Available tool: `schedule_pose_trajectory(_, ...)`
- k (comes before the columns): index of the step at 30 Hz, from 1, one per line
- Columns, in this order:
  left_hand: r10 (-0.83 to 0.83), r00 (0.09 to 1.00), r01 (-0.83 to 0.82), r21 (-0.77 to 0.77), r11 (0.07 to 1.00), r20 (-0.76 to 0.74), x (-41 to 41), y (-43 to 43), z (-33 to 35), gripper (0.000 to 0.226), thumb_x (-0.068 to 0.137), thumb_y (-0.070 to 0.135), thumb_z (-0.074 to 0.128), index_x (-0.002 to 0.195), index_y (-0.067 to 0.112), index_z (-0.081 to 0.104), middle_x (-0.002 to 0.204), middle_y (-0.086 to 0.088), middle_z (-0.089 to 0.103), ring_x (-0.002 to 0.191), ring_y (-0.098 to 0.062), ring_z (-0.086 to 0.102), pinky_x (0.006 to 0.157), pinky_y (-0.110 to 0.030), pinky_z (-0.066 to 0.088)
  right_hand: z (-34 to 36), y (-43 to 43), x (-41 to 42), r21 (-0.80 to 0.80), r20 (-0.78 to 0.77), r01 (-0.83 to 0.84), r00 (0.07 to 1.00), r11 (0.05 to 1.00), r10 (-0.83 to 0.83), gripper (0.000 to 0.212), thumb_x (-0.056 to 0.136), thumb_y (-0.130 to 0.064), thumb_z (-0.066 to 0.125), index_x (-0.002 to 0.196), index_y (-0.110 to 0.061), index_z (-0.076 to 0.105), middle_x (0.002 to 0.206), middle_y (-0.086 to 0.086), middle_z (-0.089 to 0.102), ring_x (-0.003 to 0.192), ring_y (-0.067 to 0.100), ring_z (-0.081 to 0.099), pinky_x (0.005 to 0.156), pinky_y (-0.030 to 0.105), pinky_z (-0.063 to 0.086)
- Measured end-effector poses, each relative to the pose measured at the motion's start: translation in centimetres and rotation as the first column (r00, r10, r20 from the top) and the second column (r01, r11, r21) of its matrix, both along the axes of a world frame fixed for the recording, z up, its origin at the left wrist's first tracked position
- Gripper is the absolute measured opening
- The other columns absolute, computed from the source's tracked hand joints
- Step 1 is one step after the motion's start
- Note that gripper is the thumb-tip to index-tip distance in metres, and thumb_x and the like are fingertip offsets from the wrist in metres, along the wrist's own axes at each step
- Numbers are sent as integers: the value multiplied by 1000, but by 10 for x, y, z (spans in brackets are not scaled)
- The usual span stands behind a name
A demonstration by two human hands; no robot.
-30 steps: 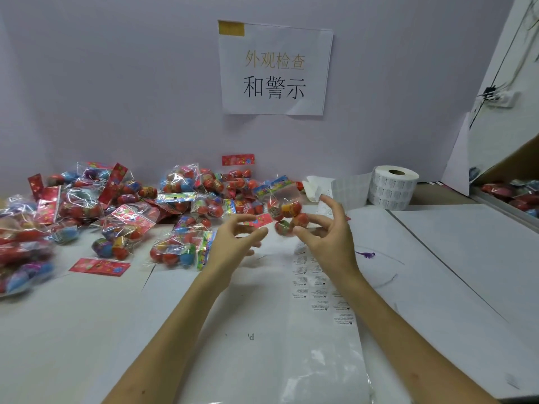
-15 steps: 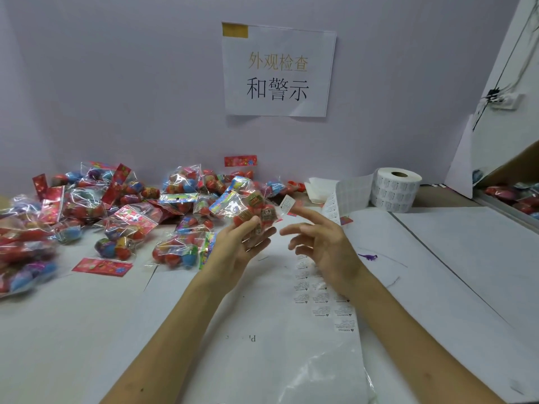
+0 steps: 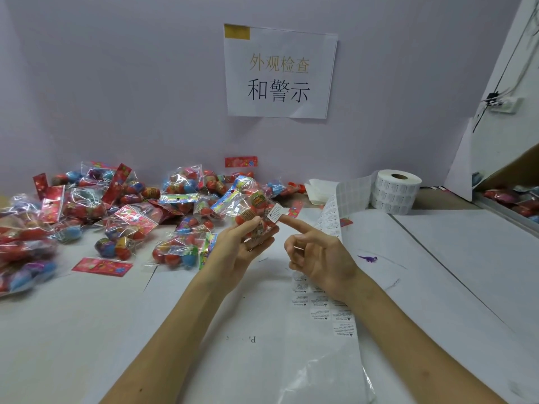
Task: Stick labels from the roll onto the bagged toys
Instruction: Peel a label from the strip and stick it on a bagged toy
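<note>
Bagged toy (image 3: 248,207) held up in left hand (image 3: 242,249): thumb pressed on front, fingers (image 3: 261,243) curled loosely behind bag. Right hand (image 3: 320,258): index finger (image 3: 297,225) stretched out toward bag, other fingers curled in, nothing gripped. Small white label (image 3: 274,213) carried on index fingertip (stuck there, not pinched), at bag's right edge, just beyond left thumb tip; contact with bag cannot be told. Label strip (image 3: 331,217) laid just beyond right knuckles, run back to roll (image 3: 393,193). Pile of bagged toys (image 3: 116,217) spread left of left fingers.
</note>
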State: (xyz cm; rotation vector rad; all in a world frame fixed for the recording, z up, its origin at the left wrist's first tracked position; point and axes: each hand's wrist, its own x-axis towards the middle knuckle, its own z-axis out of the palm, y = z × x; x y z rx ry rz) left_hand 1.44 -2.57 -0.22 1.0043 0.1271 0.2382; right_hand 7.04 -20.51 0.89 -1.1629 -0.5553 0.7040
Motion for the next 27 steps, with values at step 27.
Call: schedule_pose_trajectory(27,31,1000,-31,-36,999,0,2,2,-2,45,95,14,66,138,3,56,124,-15,72,113,-30,71,101,-39,53,-22,16,-13,-351,663,221,745,910,75,88,91,-22,56,158,-47,3,90,-8,72,64,4,58,62,24,53)
